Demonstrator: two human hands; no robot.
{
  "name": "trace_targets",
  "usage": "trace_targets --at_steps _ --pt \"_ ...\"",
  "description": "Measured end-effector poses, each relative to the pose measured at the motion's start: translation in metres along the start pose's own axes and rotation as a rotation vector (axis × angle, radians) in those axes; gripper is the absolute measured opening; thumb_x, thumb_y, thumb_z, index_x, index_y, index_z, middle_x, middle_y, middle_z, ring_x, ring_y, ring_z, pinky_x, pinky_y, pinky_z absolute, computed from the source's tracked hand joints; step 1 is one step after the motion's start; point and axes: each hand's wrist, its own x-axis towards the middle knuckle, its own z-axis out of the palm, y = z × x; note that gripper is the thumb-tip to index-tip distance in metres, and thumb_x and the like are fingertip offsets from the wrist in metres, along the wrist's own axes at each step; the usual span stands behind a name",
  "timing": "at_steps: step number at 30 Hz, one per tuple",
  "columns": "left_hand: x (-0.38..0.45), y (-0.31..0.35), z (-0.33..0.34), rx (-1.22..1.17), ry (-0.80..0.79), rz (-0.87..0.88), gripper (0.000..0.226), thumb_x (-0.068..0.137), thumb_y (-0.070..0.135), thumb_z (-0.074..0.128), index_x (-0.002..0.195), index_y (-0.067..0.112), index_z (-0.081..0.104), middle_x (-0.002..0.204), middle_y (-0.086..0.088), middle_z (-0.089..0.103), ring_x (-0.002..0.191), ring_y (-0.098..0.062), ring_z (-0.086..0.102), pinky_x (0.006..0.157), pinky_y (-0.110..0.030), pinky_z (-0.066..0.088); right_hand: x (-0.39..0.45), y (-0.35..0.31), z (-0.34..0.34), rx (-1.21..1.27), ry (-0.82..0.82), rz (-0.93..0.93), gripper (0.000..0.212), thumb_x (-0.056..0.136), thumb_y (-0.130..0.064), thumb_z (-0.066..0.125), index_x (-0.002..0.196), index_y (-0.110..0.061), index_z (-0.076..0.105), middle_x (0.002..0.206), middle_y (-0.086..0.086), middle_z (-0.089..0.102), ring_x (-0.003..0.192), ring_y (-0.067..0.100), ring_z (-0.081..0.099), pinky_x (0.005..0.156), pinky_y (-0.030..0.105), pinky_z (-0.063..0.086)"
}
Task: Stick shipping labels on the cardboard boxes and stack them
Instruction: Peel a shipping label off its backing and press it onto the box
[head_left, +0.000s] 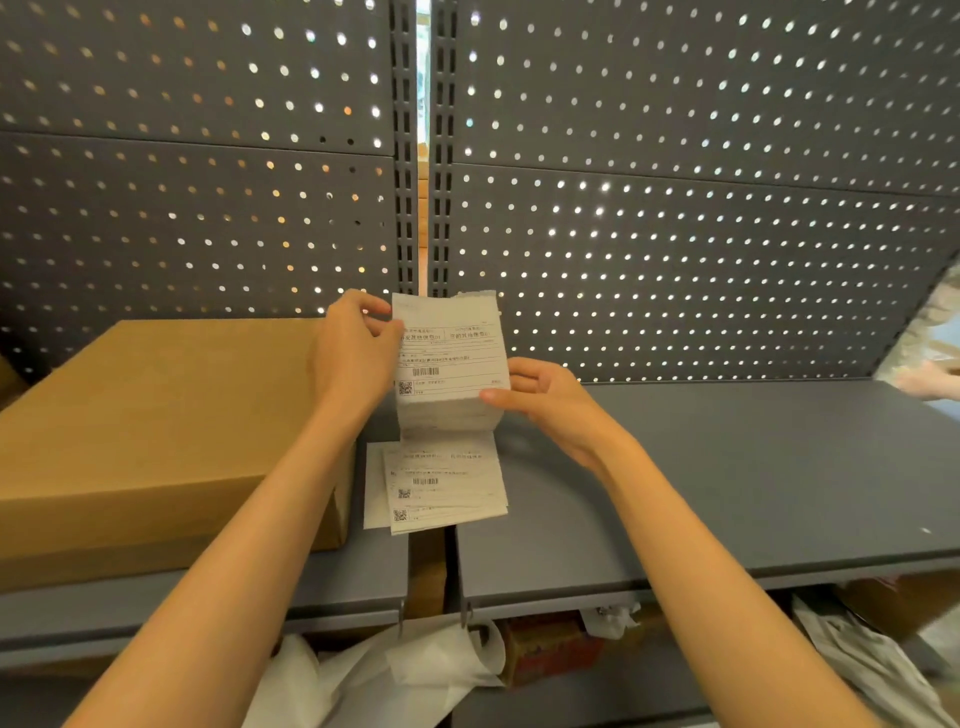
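In front of me stands a dark grey pegboard wall (675, 156) above the grey shelf (727, 493), and below its front edge I see crumpled white plastic bags (415, 670) beside a reddish carton (550, 649).

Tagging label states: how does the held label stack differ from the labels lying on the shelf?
The held stack is thick, upright and pinched by both hands; the shelf labels are a few loose sheets lying flat, fanned askew, untouched. Held stack is raised off the shelf. Both show the same printed barcode layout.
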Motion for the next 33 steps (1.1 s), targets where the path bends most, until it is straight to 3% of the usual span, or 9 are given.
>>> trace_targets --at_steps 7,12,15,19,22,26,30,33 --pt "-0.007 -0.001 0.003 0.030 -0.133 0.098 0.037 0.085 0.016 0.065 0.113 0.017 0.041 0.109 -0.002 0.059 0.094 -0.023 0.061 0.075 -0.045 0.055 0.004 -0.006 0.000 0.064 0.086 -0.062 0.028 0.083 -0.011 0.069 0.111 -0.010 0.064 0.107 0.005 0.072 0.102 0.017 0.067 0.092 0.028 0.050" --pt "-0.007 0.005 0.000 -0.129 -0.055 0.066 0.048 0.086 0.015 0.066 0.126 0.013 0.039 0.083 0.007 0.054 0.073 -0.010 0.056 0.067 -0.032 0.048 0.006 -0.006 0.002 0.055 0.126 -0.059 0.020 0.084 -0.014 0.068 0.105 -0.016 0.066 0.104 -0.001 0.072 0.099 0.013 0.067 0.089 0.027 0.051" --pt "-0.003 0.005 -0.005 -0.167 -0.073 0.071 0.033 0.085 0.016 0.067 0.113 0.015 0.049 0.078 0.007 0.060 0.070 -0.008 0.057 0.064 -0.027 0.045 0.007 -0.007 0.003 0.057 0.152 -0.059 0.019 0.085 -0.016 0.067 0.105 -0.016 0.066 0.106 0.000 0.072 0.101 0.014 0.067 0.093 0.030 0.051" --pt "-0.004 0.003 -0.008 -0.158 -0.222 0.108 0.010 0.084 0.013 0.067 0.090 0.018 0.061 0.077 0.002 0.064 0.075 -0.015 0.062 0.065 -0.029 0.049 0.008 -0.017 0.004 0.129 0.227 -0.099 0.023 0.089 -0.017 0.063 0.112 -0.012 0.063 0.103 0.002 0.072 0.091 0.011 0.069 0.073 0.019 0.053" --pt "-0.005 0.001 -0.008 -0.136 -0.304 0.103 0.011 0.084 0.013 0.067 0.083 0.022 0.061 0.079 0.001 0.064 0.079 -0.017 0.062 0.071 -0.033 0.052 0.013 -0.022 0.005 0.094 0.329 -0.116 0.020 0.093 -0.022 0.058 0.109 -0.014 0.065 0.094 0.001 0.071 0.083 0.010 0.066 0.070 0.022 0.052" --pt "-0.006 -0.001 -0.008 -0.126 -0.341 0.103 0.011 0.085 0.012 0.065 0.083 0.021 0.060 0.084 -0.001 0.065 0.081 -0.017 0.061 0.068 -0.031 0.051 0.016 -0.026 0.003 0.050 0.383 -0.108 0.030 0.096 -0.028 0.051 0.104 -0.005 0.068 0.089 0.008 0.069 0.072 0.010 0.060 0.058 0.015 0.046" --pt "-0.006 0.000 -0.010 -0.118 -0.313 0.094 0.016 0.085 0.012 0.065 0.078 0.025 0.059 0.091 -0.006 0.067 0.088 -0.022 0.064 0.079 -0.044 0.054 0.014 -0.024 0.000 0.071 0.357 -0.046 0.029 0.093 -0.030 0.056 0.099 -0.004 0.069 0.103 0.017 0.070 0.085 0.018 0.062 0.078 0.027 0.054" --pt "-0.007 0.000 -0.010 -0.088 -0.310 0.088 0.011 0.084 0.012 0.066 0.083 0.022 0.060 0.092 -0.006 0.067 0.088 -0.023 0.064 0.079 -0.044 0.054 0.011 -0.026 -0.001 0.076 0.331 -0.014 0.025 0.092 -0.029 0.058 0.093 -0.007 0.069 0.092 0.011 0.070 0.076 0.014 0.060 0.081 0.031 0.053"
